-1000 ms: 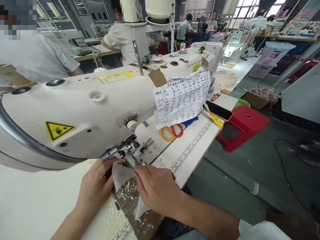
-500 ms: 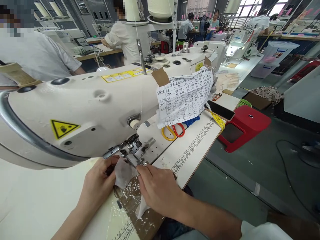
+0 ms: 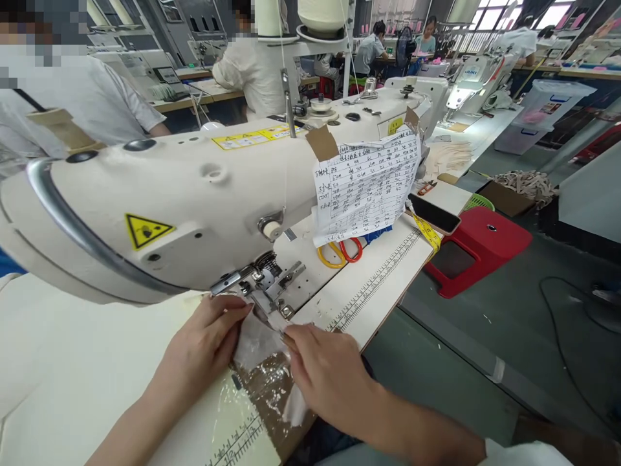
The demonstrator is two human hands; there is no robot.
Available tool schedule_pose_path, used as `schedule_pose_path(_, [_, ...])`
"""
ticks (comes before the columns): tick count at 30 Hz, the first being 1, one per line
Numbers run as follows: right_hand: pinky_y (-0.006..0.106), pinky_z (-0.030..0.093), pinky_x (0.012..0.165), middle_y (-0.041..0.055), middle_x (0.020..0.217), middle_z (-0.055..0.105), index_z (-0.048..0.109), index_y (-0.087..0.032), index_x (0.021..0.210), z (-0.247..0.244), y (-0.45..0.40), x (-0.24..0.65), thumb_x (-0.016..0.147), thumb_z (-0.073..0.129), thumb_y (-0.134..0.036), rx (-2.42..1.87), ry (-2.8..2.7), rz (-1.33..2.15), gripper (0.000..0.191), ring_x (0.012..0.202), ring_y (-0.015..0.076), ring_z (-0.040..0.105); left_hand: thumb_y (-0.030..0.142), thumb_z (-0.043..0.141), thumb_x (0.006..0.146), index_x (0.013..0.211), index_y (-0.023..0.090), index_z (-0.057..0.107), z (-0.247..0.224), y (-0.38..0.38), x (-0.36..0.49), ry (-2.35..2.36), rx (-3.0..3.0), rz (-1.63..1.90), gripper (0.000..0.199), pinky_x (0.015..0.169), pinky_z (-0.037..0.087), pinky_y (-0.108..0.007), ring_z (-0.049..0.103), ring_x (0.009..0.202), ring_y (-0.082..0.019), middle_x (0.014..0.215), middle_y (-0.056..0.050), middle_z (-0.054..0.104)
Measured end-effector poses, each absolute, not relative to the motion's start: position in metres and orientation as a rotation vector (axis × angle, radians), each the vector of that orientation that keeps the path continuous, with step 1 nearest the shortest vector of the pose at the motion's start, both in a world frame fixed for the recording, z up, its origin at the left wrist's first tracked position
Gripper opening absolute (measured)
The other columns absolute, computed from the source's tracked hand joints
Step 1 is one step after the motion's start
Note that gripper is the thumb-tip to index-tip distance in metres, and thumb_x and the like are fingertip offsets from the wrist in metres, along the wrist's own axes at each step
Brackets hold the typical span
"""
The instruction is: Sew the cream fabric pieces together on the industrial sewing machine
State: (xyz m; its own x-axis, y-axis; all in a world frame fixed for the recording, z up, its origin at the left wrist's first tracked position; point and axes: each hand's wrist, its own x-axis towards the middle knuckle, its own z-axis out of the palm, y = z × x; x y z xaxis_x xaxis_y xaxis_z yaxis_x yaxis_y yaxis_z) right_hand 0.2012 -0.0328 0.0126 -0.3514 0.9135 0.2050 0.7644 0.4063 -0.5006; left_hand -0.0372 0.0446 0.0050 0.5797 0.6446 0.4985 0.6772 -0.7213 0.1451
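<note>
A thin white piece of fabric (image 3: 257,341) lies in front of the needle area of a cream sewing machine (image 3: 194,220). My left hand (image 3: 206,346) pinches its left edge, fingertips close to the presser foot. On the other side, my right hand (image 3: 330,375) is closed on the fabric's right part, and a loose white end hangs below that palm. Under the fabric is a brown, tape-covered patch (image 3: 272,395) of the table. Both sets of fingertips are near the metal guide (image 3: 286,285); the exact fabric edge at the needle is hidden.
A handwritten paper chart (image 3: 369,188) hangs on the machine. Behind it show scissors with yellow and red handles (image 3: 345,251), a phone (image 3: 434,213) and a yellow tape measure (image 3: 427,234). A printed ruler (image 3: 373,278) runs along the table edge. A red stool (image 3: 490,243) stands right.
My left hand has shifted its grip onto the fabric's upper left edge, and the fabric is spread flatter between both hands. The whole view has shifted slightly.
</note>
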Motion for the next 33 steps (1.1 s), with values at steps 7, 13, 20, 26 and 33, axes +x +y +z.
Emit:
schedule_pose_path(7, [0.027, 0.049, 0.065, -0.0001, 0.093, 0.071, 0.058, -0.03, 0.113, 0.02, -0.103, 0.26, 0.088, 0.042, -0.004, -1.288, -2.108, 0.841, 0.04, 0.072, 0.0175, 0.067, 0.0, 0.039, 0.084, 0.112, 0.011, 0.069, 0.01, 0.026, -0.02, -1.116, -2.554, -0.506, 0.043, 0.078, 0.06, -0.04, 0.063, 0.097, -0.028, 0.11, -0.016, 0.067])
schedule_pose_path(13, [0.027, 0.042, 0.053, -0.0025, 0.075, 0.062, 0.06, -0.03, 0.118, 0.008, -0.125, 0.267, 0.092, 0.04, -0.006, -1.228, -2.064, 0.861, 0.041, 0.049, 0.0146, 0.051, 0.0, 0.037, 0.087, 0.116, 0.001, 0.068, 0.004, 0.012, -0.007, -1.093, -2.404, -0.439, 0.042, 0.085, 0.06, -0.042, 0.063, 0.108, -0.032, 0.117, -0.021, 0.07])
schedule_pose_path(20, [0.028, 0.049, 0.06, 0.0011, 0.081, 0.067, 0.062, -0.031, 0.119, 0.002, -0.124, 0.269, 0.089, 0.042, -0.006, -1.218, -2.063, 0.776, 0.044, 0.058, 0.0181, 0.06, 0.001, 0.034, 0.089, 0.125, 0.003, 0.067, 0.0, 0.001, -0.003, -1.191, -2.393, -0.38, 0.049, 0.086, 0.058, -0.042, 0.065, 0.113, -0.031, 0.126, -0.019, 0.071])
schedule_pose_path(26, [0.028, 0.047, 0.059, 0.0017, 0.074, 0.062, 0.071, -0.031, 0.107, -0.004, -0.121, 0.267, 0.1, 0.05, -0.031, -1.354, -1.817, 1.036, 0.022, 0.057, 0.018, 0.052, 0.004, 0.037, 0.088, 0.126, 0.011, 0.069, -0.005, 0.006, -0.011, -1.304, -2.474, -0.483, 0.051, 0.092, 0.058, -0.041, 0.065, 0.118, -0.028, 0.127, -0.015, 0.072])
schedule_pose_path(33, [0.023, 0.043, 0.06, -0.0018, 0.072, 0.05, 0.068, -0.022, 0.096, -0.022, -0.115, 0.24, 0.083, 0.073, -0.067, -1.166, -0.881, 1.714, 0.047, 0.062, 0.0143, 0.049, 0.013, 0.037, 0.093, 0.128, 0.009, 0.068, -0.008, 0.02, -0.024, -1.28, -2.549, -0.597, 0.047, 0.092, 0.06, -0.044, 0.067, 0.117, -0.029, 0.13, -0.013, 0.071])
